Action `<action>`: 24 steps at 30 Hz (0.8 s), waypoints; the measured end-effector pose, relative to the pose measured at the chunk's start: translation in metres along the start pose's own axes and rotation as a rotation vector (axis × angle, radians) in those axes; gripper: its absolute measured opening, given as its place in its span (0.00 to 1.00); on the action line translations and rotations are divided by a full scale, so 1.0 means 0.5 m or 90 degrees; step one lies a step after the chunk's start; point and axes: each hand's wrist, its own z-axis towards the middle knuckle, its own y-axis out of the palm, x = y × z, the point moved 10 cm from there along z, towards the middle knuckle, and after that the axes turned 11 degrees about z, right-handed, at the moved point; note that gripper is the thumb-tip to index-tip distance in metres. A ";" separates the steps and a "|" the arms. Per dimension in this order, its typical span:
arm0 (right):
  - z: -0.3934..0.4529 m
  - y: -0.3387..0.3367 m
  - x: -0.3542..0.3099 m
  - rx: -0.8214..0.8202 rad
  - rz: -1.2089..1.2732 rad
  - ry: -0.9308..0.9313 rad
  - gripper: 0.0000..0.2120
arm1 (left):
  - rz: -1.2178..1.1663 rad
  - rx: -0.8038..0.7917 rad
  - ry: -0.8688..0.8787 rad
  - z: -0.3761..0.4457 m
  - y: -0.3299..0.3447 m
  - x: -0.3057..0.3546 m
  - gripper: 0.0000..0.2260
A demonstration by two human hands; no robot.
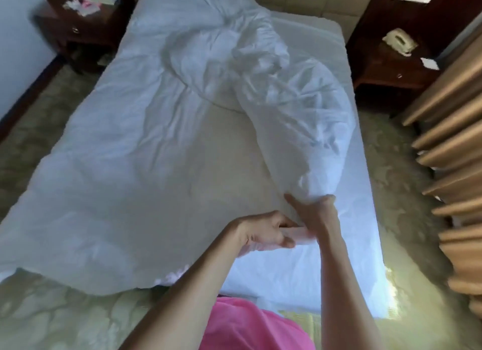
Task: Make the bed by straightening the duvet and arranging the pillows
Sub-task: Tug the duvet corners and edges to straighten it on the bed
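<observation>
On the bed [347, 245], white duvet [135, 146] rumpled, twisted

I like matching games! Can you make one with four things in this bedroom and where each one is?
Things:
1. duvet
2. phone
3. curtain
4. right hand

Places or states:
A. hanging along the right edge of the view
B. on the nightstand right of the bed
C. gripping the twisted end of the duvet
D. crumpled on the bed, part of the mattress bare

Pairs: 1-D, 2-B, 3-A, 4-C
</observation>
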 end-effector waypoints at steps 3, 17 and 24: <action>0.042 -0.011 0.081 -0.066 -0.123 -0.001 0.23 | 0.158 0.017 -0.058 0.019 0.056 -0.005 0.10; 0.003 -0.175 0.216 -0.048 0.171 -0.111 0.10 | 0.250 0.453 -0.212 -0.024 0.189 -0.039 0.08; -0.057 -0.203 0.337 -0.113 0.083 -0.161 0.09 | 0.292 0.488 -0.291 -0.084 0.312 -0.065 0.16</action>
